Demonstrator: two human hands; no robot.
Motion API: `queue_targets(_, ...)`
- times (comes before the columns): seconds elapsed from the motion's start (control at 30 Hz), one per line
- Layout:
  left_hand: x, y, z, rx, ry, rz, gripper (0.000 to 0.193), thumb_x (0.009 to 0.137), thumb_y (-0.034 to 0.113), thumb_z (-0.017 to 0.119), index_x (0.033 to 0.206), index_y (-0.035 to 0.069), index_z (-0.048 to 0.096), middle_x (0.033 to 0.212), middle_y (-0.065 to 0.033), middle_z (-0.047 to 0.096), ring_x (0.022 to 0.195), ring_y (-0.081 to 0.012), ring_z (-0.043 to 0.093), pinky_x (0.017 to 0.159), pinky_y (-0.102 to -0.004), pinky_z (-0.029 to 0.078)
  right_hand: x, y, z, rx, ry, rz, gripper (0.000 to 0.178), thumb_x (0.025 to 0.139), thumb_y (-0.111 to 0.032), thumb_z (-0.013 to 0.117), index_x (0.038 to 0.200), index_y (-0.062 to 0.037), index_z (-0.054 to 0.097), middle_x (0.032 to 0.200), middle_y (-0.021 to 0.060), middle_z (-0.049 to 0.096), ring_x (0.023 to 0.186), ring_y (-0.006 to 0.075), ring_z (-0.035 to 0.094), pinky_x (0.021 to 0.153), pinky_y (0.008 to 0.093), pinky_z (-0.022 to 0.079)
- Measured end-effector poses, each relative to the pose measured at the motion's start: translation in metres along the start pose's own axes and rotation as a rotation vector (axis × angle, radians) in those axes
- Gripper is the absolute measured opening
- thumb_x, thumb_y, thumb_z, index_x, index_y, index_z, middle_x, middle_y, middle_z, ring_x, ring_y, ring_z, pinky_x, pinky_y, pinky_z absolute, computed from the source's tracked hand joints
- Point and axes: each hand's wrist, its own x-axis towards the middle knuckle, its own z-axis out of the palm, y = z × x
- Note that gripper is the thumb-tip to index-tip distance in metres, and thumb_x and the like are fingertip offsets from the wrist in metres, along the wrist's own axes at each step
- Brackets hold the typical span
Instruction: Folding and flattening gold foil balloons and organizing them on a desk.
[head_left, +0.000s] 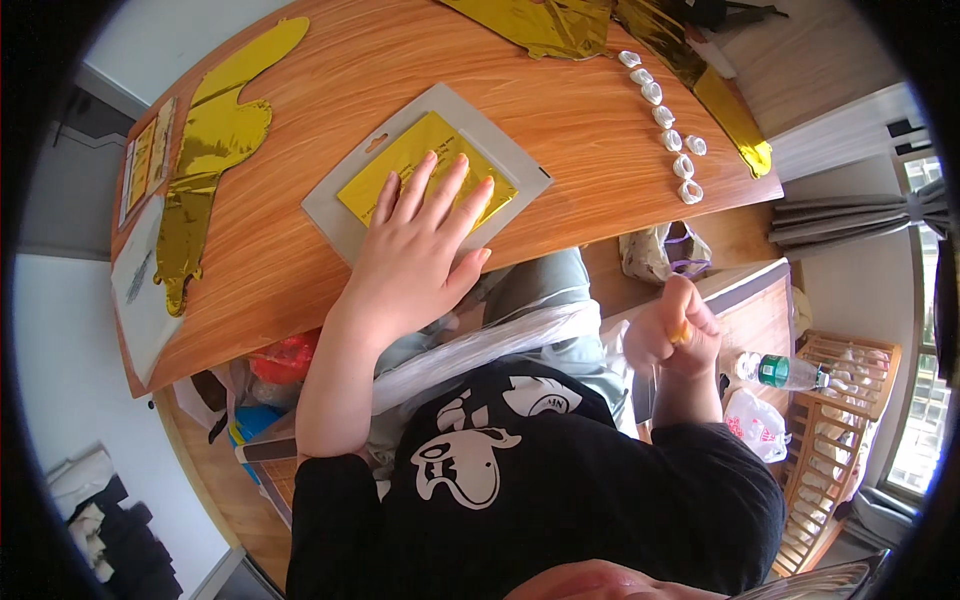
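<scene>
Bright daylight streaming from window (925, 425) between 3 and 4 o'clock, panes washing out. Flat gold foil balloon (225, 125) at 10 o'clock throwing glare. Tabletop (300, 130) edges bowing through fisheye distortion. Right hand (675, 325), 3 o'clock, blurring slightly. Black vignette swallowing corners.

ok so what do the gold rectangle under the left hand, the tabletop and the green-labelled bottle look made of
Gold rectangle: probably metallised film or foil, glossy, given its bright metallic sheen. Tabletop: wood or wood-look laminate, satin; grain streaks run across it, but the view can't settle which. Bottle: likely clear, glossy plastic, judging by its see-through walls.
</scene>
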Motion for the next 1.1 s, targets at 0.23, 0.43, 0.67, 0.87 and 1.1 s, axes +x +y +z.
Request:
queue_targets(0.23, -0.015, -0.004, -0.004, -0.017, -0.044, 0.094, 0.064, 0.100, 0.040, 0.059, 0.158, 0.015, 0.043, 0.164, -0.0154, 0.036, 0.154, -0.0403, 0.027, 0.124, -0.0609, 0.022, 0.012, 0.010, -0.035, -0.794, 0.155, 0.166, 0.051, 0.084, -0.012, 0.080, 0.124, -0.0025, 0.050, 0.087, 0.0031, 0.057, 0.061, 0.0078, 0.039, 0.054, 0.0255, 0.034)
queue_targets(0.43, -0.023, -0.011, -0.024, -0.078, -0.194, 0.210, 0.067, 0.101, 0.046, 0.058, 0.160, 0.020, 0.040, 0.168, -0.0122, 0.030, 0.157, -0.0362, 0.021, 0.126, -0.0578, 0.018, 0.024, 0.044, -0.034, -1.298, 0.070, 0.040, 0.074, 0.080, 0.000, 0.082, 0.146, -0.0093, 0.052, 0.108, 0.0074, 0.072, 0.065, 0.0119, 0.055, 0.056, 0.0267, 0.045)
queue_targets(0.67, -0.024, -0.028, -0.026, -0.373, -0.276, 0.265, 0.079, 0.101, 0.055, 0.052, 0.163, 0.012, 0.029, 0.170, -0.0146, 0.026, 0.157, -0.0375, 0.020, 0.127, -0.0575, 0.011, 0.051, 0.058, -0.027, -1.286, -0.028, -0.101, 0.033, 0.083, -0.019, 0.084, 0.113, -0.0080, 0.079, 0.098, 0.0080, 0.078, 0.077, 0.0209, 0.073, 0.066, 0.0323, 0.057)
queue_targets(0.87, -0.056, -0.045, -0.033, -0.874, 0.056, 0.151, 0.108, 0.091, 0.087, 0.033, 0.162, 0.006, 0.031, 0.162, -0.0155, 0.042, 0.152, -0.0332, 0.035, 0.125, -0.0612, 0.007, 0.045, 0.068, -0.030, -1.104, 0.047, -0.135, 0.026, 0.082, -0.014, 0.086, 0.102, 0.0002, 0.080, 0.091, 0.0123, 0.077, 0.078, 0.0203, 0.072, 0.069, 0.0297, 0.055)
queue_targets(1.1, -0.103, -0.021, -0.029, -0.167, 0.035, 0.073, 0.079, 0.077, 0.073, 0.070, 0.133, 0.017, 0.071, 0.140, -0.0068, 0.065, 0.136, -0.0272, 0.057, 0.124, -0.0556, 0.024, 0.032, 0.075, -0.030, -0.921, 0.208, -0.084, 0.016, 0.087, -0.009, 0.081, 0.098, 0.0028, 0.078, 0.086, 0.0113, 0.075, 0.072, 0.0160, 0.068, 0.066, 0.0261, 0.051)
